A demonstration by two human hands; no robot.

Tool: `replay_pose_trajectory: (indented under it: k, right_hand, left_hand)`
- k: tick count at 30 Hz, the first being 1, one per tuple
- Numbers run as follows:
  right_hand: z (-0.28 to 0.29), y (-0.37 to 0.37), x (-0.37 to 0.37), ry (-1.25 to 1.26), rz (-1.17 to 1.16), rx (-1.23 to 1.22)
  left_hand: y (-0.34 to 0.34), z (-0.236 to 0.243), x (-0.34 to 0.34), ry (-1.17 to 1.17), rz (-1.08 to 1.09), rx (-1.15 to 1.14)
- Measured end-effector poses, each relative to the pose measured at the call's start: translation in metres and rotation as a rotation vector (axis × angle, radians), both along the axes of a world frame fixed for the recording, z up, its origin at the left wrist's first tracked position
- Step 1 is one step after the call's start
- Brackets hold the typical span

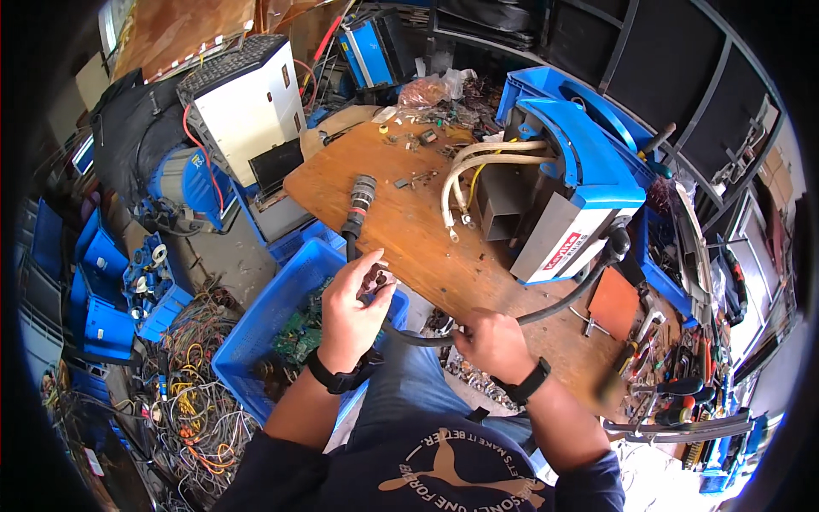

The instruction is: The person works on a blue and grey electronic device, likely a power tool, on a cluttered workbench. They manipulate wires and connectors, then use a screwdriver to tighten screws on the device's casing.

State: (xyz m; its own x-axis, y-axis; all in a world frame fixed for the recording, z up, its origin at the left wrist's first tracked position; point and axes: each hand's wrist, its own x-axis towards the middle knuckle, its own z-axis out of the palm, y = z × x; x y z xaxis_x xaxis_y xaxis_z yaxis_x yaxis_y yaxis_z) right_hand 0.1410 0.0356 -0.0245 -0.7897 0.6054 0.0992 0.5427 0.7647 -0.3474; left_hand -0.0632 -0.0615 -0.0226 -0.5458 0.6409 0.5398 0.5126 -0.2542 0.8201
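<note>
My left hand [351, 309] is closed around a thick black cable [559, 305] near its end, just below a round metal connector plug [361, 196] that lies on the wooden workbench [409, 230]. My right hand [492, 343] grips the same cable further along, at the bench's front edge. The cable curves right and up into a blue and grey machine housing [567, 188] standing open on the bench. Several pale thick wires [478, 162] loop out of the housing's open side.
A blue plastic crate [256, 333] with circuit boards sits below my left hand. A heap of tangled coloured wires [192, 401] covers the floor on the left. Hand tools [682, 375] lie at the right. A white machine case [243, 107] stands at the back left.
</note>
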Motion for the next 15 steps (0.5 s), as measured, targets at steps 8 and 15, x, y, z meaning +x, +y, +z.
replay_pose_trajectory:
  k: [8, 15]
  right_hand:
    - [0.065, 0.056, -0.101, 0.218, 0.0, 0.615]
    - [0.1, 0.018, -0.067, 0.479, 0.009, 0.252]
  left_hand:
    - [-0.014, 0.011, -0.017, -0.033, -0.034, 0.018]
    - [-0.013, 0.028, -0.019, -0.776, -0.603, 0.145]
